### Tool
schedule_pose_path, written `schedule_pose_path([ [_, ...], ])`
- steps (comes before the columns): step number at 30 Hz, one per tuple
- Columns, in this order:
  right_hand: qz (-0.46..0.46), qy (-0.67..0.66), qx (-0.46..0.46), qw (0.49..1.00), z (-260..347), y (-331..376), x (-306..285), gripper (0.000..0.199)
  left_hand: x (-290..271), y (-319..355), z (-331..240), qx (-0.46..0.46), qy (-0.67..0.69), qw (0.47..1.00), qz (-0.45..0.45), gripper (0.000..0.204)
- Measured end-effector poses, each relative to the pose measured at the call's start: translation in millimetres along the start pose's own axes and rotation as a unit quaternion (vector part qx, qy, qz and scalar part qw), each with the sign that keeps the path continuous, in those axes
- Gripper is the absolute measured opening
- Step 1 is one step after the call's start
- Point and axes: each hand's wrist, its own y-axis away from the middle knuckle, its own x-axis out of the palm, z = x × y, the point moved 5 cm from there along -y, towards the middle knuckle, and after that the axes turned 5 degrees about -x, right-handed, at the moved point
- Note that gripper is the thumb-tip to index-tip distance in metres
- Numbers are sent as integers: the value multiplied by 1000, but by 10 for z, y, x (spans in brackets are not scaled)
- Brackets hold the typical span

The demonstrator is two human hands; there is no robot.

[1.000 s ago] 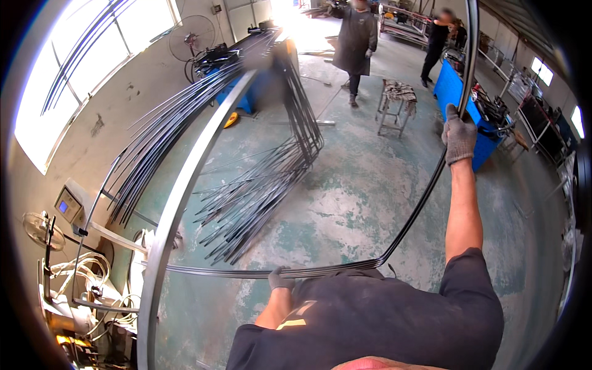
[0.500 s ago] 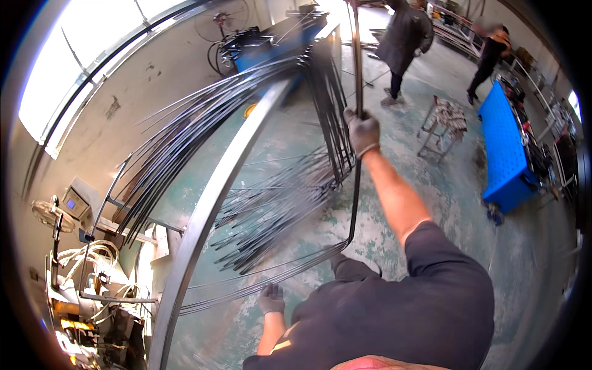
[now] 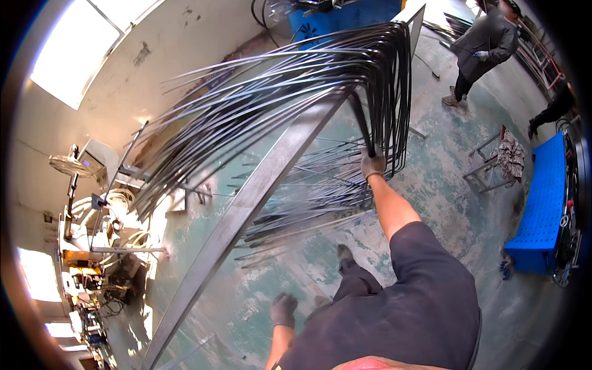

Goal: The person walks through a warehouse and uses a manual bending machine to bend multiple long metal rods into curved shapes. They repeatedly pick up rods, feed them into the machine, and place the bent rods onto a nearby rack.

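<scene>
My right hand [image 3: 372, 164], in a grey work glove, is closed around the downward legs of a few dark bent metal rods [image 3: 360, 120]. They sit at the near side of a large bundle of similar rods [image 3: 394, 68] hanging over a grey square steel beam [image 3: 246, 197]. Their long upper legs fan out to the left, and their lower ends spread blurred beneath the beam. My left hand [image 3: 283, 310], gloved too, is low in front of my body, apart from the rods. Its fingers look loosely curled, with nothing visible in them.
A blue perforated workbench [image 3: 539, 206] stands at right, near a metal stool with a cloth [image 3: 510, 157]. A person in dark clothes [image 3: 484, 49] stands at the far right, another beyond. Left are coiled hoses [image 3: 117, 206] and a fan [image 3: 69, 165]; a blue machine [image 3: 345, 24] is behind.
The rod in my right hand has moved from beside the beam's far end to hang against the bundle. My left hand is apart from the rod's lower leg. The view has shifted.
</scene>
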Motion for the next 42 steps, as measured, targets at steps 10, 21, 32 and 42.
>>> schedule_pose_path([
  [10,-19,242,85,966,-44,-150,24,74,-288,310,158,-17,-35,982,-187,44],
  [21,297,377,59,876,72,3229,-66,67,-1753,1243,1207,28,-171,941,-290,41],
  [32,449,459,-179,745,-120,5689,36,53,-4048,2861,2361,18,33,921,-389,36],
  [42,608,469,32,640,-601,7865,1629,30,-6179,2956,2830,-23,78,924,-373,35],
])
